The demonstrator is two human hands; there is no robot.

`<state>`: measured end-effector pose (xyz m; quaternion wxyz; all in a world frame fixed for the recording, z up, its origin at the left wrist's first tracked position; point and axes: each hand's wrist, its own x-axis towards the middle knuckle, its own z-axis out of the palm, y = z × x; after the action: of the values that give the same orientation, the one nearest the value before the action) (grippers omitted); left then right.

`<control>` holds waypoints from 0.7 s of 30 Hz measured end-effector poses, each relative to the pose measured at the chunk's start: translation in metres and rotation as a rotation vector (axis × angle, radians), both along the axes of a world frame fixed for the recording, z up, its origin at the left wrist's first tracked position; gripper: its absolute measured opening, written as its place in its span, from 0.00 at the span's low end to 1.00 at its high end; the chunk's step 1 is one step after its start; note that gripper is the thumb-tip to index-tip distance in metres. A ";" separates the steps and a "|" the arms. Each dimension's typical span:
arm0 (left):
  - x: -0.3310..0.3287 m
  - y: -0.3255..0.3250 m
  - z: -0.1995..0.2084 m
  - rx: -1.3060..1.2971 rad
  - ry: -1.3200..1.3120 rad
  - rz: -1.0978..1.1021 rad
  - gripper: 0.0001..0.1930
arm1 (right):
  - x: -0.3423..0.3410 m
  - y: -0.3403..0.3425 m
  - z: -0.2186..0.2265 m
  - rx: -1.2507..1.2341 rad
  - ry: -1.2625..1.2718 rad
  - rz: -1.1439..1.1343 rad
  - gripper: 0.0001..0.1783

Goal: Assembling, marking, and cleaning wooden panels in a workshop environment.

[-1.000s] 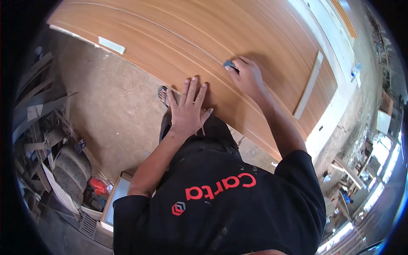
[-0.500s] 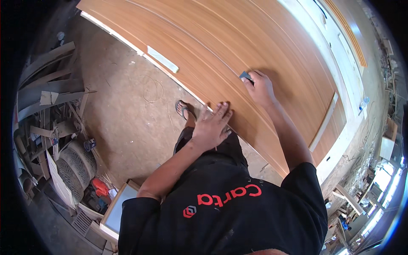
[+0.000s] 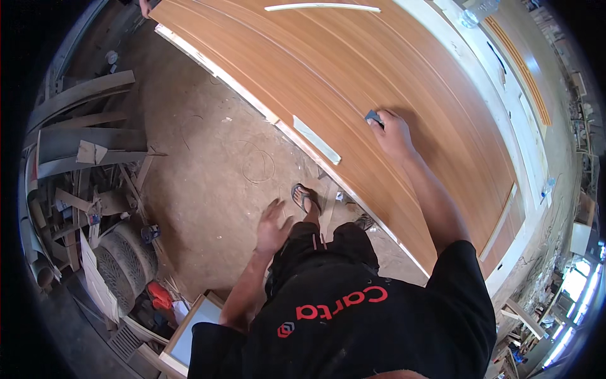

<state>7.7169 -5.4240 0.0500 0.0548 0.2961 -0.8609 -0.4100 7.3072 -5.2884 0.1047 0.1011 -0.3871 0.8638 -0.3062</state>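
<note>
A large brown wood-grain panel (image 3: 435, 164) with long grooves lies in front of me. My right hand (image 3: 396, 134) rests on it, fingers closed around a small dark blue-grey block (image 3: 372, 117). The block meets the panel beside one of the grooves; its exact kind is hard to tell. Away from the panel, my left hand (image 3: 273, 228) hangs over the floor beside my leg, empty, with its fingers apart and slightly blurred. A pale flat strip (image 3: 317, 140) lies along the panel's near edge, between my two hands and farther off.
Another person's hand (image 3: 145, 7) is at the panel's far left corner. A white strip (image 3: 322, 7) and a pale strip (image 3: 499, 221) lie on the panel. A clear plastic bottle (image 3: 480, 11) stands beyond it. Tyres (image 3: 120, 265) and scrap boards (image 3: 88, 120) crowd the left.
My left hand has come off the panel's near edge and swung down left over the floor. My right hand still grips the block by the groove. The view has shifted; another person's hand now shows.
</note>
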 end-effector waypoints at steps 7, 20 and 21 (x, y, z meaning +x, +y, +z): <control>0.234 -0.046 -0.081 0.270 -0.554 0.637 0.27 | -0.014 -0.096 -0.005 0.028 0.049 -0.010 0.10; 0.304 -0.051 -0.118 0.533 -0.597 0.827 0.29 | -0.040 -0.217 -0.015 0.048 0.090 0.010 0.10; 0.288 -0.069 -0.118 0.501 -0.595 0.721 0.30 | -0.042 -0.228 -0.015 0.050 0.091 0.018 0.10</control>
<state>8.0046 -5.4926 -0.0676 -0.1267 0.6810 -0.5584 -0.4565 7.2651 -5.5169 0.0900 0.0740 -0.4059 0.8713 -0.2658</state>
